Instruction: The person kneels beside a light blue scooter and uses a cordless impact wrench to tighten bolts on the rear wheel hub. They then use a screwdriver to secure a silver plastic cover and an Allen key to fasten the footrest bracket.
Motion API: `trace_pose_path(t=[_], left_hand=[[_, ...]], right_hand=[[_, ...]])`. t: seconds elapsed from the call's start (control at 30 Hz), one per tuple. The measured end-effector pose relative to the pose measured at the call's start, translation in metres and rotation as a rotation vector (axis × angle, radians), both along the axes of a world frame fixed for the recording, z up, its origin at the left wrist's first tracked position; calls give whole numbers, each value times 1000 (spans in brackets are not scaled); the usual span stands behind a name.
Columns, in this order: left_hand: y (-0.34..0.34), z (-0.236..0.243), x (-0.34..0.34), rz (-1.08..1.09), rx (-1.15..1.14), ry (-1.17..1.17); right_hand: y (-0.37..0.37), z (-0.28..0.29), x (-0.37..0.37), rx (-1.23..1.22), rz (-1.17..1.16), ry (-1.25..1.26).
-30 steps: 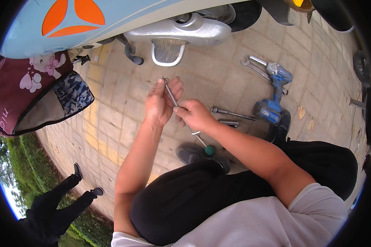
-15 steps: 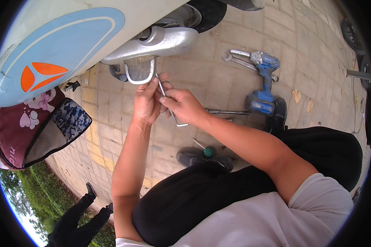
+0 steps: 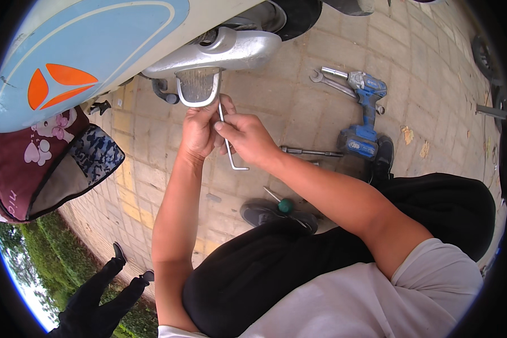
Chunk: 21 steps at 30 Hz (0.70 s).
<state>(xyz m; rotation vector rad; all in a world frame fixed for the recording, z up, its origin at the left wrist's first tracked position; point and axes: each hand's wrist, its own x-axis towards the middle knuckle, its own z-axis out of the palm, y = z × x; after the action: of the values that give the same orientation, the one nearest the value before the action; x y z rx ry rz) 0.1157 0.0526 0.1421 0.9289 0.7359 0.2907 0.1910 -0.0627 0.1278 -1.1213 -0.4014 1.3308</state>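
Observation:
A silver L-shaped hex key (image 3: 228, 155) slants down from the lower edge of a grey footrest (image 3: 199, 89) with a silver rim. My right hand (image 3: 245, 134) pinches the key's long shaft between thumb and fingers. Just under the footrest, my left hand (image 3: 199, 130) is closed around the key's upper part, thumb on one side and fingertips on the other. The key's upper end is hidden by my fingers and the rim, so I cannot tell what it sits in. The short bent leg hangs free below my hands.
Above the footrest is a silver cover (image 3: 239, 49) on a white-and-blue vehicle body (image 3: 118, 34). On the paving lie a blue cordless impact wrench (image 3: 367, 112), a spanner (image 3: 335, 83), a metal extension bar (image 3: 312, 152) and a green-handled screwdriver (image 3: 285, 205). Another person's legs (image 3: 104, 296) stand lower left.
The hex key has turned slightly, its bent end swinging left and standing steeper. Both hands stay on it at the footrest. The vehicle sits a little higher and further right in view.

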Motion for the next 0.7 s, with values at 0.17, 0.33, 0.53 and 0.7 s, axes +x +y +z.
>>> trace_pose_path(t=[0.17,0.33,0.53,0.7], left_hand=[[-3,4,3,-15,-24,-47],[-2,2,-3,40,-2,-2],[-15,0,-59,78,-164,-88],[-72,8,-106,139,-226,28]], right_hand=[[1,2,-2,2,-32,86],[3,1,-5,24,-56,77],[17,-1,-16,143,-98,456],[22,7,-24,-32,-153,153]])
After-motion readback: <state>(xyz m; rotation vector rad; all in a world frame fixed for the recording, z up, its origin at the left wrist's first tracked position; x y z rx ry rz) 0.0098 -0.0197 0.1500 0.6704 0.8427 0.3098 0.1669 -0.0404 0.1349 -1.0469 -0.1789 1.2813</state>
